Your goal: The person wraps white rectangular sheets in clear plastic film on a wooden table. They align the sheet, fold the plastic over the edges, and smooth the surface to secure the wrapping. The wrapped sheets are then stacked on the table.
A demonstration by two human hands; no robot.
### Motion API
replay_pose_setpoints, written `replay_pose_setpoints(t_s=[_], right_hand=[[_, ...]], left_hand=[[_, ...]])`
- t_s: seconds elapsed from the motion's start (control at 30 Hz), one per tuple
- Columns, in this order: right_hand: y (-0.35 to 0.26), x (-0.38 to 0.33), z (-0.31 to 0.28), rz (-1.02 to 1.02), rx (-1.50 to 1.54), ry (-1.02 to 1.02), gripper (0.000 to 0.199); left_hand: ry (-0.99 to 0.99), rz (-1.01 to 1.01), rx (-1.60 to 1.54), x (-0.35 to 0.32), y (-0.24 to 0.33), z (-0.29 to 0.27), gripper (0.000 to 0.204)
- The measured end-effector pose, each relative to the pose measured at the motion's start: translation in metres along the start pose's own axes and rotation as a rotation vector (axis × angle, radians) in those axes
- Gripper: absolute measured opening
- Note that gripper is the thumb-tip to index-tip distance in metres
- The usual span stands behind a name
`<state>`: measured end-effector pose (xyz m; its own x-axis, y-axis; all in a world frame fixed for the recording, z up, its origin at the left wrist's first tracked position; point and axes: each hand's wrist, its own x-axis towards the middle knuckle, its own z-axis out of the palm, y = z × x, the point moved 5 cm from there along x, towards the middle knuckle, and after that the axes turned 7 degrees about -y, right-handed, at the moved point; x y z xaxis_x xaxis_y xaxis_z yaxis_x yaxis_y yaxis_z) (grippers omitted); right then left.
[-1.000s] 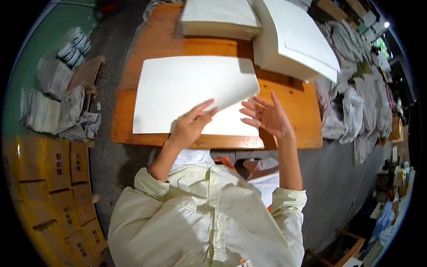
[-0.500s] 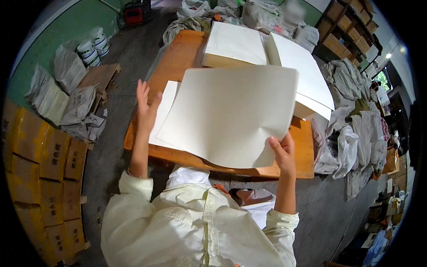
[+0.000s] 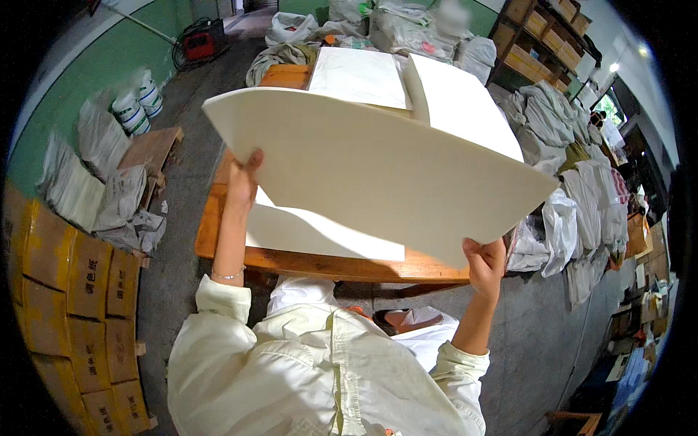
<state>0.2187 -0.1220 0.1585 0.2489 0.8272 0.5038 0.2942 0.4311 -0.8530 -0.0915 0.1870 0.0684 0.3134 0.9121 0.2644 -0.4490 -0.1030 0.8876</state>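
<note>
A large off-white sheet of paper (image 3: 385, 171) is held up and curved above the wooden table (image 3: 218, 218). My left hand (image 3: 243, 182) grips its left side, thumb in front and the other fingers mostly hidden behind it. At the lower right edge, my right hand (image 3: 486, 265) pinches the sheet between thumb and curled fingers. Under it, partly covered from view, white paper (image 3: 327, 236) lies on the table's near part. Farther back stand a stack of white sheets (image 3: 360, 78) and, to its right, another stack with a white top (image 3: 462, 102).
Brown cartons (image 3: 83, 320) are piled on the left, near plastic-wrapped bundles (image 3: 73, 182) and white buckets (image 3: 131, 115). Filled sacks (image 3: 418, 33) lie behind the table, and more sacks (image 3: 585, 207) on the right. A red-and-black machine (image 3: 203, 40) sits at the back left.
The sheet has been raised and spread wider, uncovering more of the paper beneath. My left hand, open and apart from it before, now holds its left side. My right hand has shifted slightly right.
</note>
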Motion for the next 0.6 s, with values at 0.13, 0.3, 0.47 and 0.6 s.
replay_pose_setpoints(t_s=[0.13,0.3,0.47,0.6], right_hand=[[0.073,-0.014,0.005,0.218,0.248,-0.024,0.03],[0.103,-0.013,0.017,0.369,0.154,0.028,0.052],[0.094,0.003,0.009,0.332,0.214,0.048,0.063],[0.087,0.009,0.01,0.33,0.207,0.042,0.066]], left_hand=[[0.064,0.051,0.165,-0.023,0.019,0.005,0.051],[-0.021,0.046,0.219,-0.041,0.021,0.01,0.046],[-0.229,-0.003,0.302,-0.033,0.035,-0.001,0.052],[-0.171,-0.053,0.195,-0.034,0.019,-0.005,0.06]])
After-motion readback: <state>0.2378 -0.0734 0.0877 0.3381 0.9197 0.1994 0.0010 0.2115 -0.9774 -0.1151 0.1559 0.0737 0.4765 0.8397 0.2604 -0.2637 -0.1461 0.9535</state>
